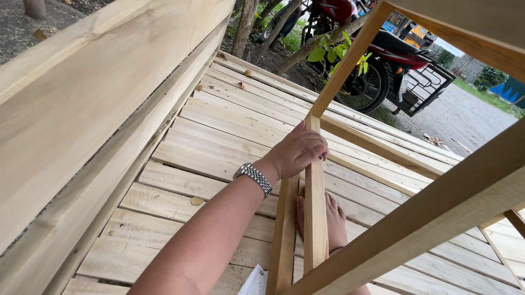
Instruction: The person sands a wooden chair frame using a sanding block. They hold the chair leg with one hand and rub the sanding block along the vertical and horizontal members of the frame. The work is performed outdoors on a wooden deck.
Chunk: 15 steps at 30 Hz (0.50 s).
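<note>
While both hands grip the upright slat [314, 219], a frame beam [456, 198] crosses before them.

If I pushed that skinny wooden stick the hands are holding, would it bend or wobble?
Probably not much. The wooden slat looks straight and stiff, so it would likely hardly bend. It seems light, being thin. It may wobble less because the left hand grips it and the right hand lies beside it.

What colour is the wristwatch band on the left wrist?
Silver metal links on the wristwatch, seen best in the head view, just behind the left hand gripping the wooden slat.
</note>
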Each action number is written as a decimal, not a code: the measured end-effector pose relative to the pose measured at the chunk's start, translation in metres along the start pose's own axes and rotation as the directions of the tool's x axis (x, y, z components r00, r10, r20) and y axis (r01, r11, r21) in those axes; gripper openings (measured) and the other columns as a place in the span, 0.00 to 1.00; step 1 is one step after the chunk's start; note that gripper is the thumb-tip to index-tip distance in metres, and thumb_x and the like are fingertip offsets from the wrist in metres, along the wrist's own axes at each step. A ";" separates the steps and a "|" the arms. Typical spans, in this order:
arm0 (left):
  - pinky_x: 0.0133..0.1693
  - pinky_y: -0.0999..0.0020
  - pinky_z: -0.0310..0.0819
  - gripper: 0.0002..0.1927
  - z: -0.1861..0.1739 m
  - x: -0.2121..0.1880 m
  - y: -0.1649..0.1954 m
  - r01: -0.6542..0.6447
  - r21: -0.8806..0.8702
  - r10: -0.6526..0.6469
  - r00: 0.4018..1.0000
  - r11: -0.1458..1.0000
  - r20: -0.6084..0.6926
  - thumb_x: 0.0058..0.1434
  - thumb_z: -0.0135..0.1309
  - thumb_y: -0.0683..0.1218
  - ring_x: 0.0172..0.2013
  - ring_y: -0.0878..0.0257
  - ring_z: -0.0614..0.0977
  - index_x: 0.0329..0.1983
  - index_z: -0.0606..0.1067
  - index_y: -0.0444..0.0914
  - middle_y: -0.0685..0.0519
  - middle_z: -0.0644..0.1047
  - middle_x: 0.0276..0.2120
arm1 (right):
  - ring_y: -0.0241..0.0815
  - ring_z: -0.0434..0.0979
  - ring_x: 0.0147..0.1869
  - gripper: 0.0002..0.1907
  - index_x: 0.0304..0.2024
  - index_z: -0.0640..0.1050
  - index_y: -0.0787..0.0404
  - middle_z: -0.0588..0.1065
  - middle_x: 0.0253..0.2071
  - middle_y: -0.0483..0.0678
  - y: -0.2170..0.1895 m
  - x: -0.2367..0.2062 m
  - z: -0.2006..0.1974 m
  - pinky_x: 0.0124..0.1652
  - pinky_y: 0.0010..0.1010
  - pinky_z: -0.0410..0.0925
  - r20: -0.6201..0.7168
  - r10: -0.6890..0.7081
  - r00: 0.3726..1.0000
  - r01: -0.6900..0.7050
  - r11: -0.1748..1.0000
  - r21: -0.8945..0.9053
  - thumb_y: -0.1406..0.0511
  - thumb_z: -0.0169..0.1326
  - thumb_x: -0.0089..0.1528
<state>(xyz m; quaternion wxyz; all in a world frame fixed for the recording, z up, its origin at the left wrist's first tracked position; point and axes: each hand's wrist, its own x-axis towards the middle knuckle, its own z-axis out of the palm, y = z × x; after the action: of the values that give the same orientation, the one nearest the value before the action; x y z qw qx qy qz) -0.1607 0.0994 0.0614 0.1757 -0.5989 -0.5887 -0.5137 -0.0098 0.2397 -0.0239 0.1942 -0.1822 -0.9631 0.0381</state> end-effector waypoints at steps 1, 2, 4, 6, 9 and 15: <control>0.70 0.53 0.50 0.39 0.001 0.001 0.001 -0.003 0.013 0.003 1.000 1.000 0.001 0.74 0.18 0.69 0.51 0.56 0.78 0.31 0.74 0.42 0.54 0.78 0.36 | 0.54 0.61 0.73 0.31 0.65 0.68 0.56 0.68 0.66 0.51 0.007 0.003 0.005 0.68 0.50 0.53 0.006 -0.001 1.000 0.001 1.000 -0.001 0.46 0.43 0.67; 0.70 0.54 0.53 0.40 0.003 -0.001 0.003 -0.003 0.028 0.003 1.000 1.000 0.003 0.75 0.17 0.70 0.51 0.56 0.78 0.31 0.74 0.42 0.55 0.78 0.36 | 0.54 0.60 0.73 0.31 0.65 0.68 0.57 0.67 0.67 0.52 0.015 0.006 0.011 0.69 0.50 0.52 0.015 -0.003 1.000 0.003 1.000 0.001 0.46 0.43 0.67; 0.75 0.49 0.43 0.42 0.008 -0.014 0.011 -0.077 -0.058 0.081 0.994 0.995 0.074 0.71 0.12 0.71 0.47 0.60 0.80 0.31 0.74 0.43 0.55 0.77 0.33 | 0.57 0.58 0.74 0.32 0.66 0.67 0.59 0.65 0.68 0.55 0.031 0.013 0.021 0.67 0.52 0.51 0.006 -0.087 0.996 0.087 0.996 -0.027 0.47 0.45 0.66; 0.78 0.45 0.38 0.44 0.012 -0.030 0.019 -0.137 -0.097 0.148 0.982 0.986 0.121 0.70 0.08 0.72 0.47 0.61 0.80 0.32 0.74 0.44 0.56 0.76 0.33 | 0.60 0.55 0.74 0.34 0.67 0.66 0.60 0.64 0.68 0.58 0.041 0.017 0.027 0.63 0.54 0.49 -0.024 -0.240 0.970 0.238 0.967 -0.088 0.50 0.49 0.64; 0.77 0.42 0.35 0.46 0.010 -0.035 0.021 -0.128 -0.084 0.140 0.979 0.988 0.146 0.70 0.06 0.72 0.51 0.60 0.79 0.31 0.75 0.45 0.56 0.78 0.35 | 0.63 0.56 0.75 0.35 0.66 0.67 0.59 0.63 0.68 0.59 0.038 0.015 0.025 0.65 0.57 0.50 -0.019 -0.250 0.968 0.245 0.959 -0.143 0.49 0.48 0.62; 0.72 0.41 0.32 0.45 -0.005 0.006 0.009 0.004 0.129 -0.018 0.994 0.992 0.109 0.69 0.11 0.72 0.59 0.53 0.73 0.32 0.77 0.44 0.55 0.80 0.39 | 0.53 0.61 0.73 0.29 0.66 0.68 0.52 0.67 0.66 0.50 -0.002 0.000 -0.007 0.67 0.52 0.54 0.012 -0.062 0.998 0.062 0.998 -0.013 0.48 0.43 0.66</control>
<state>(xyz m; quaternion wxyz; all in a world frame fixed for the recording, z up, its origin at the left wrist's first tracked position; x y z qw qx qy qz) -0.1559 0.0963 0.0717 0.1784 -0.6105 -0.6327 -0.4418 -0.0076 0.2378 -0.0177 0.1885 -0.1533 -0.9697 0.0264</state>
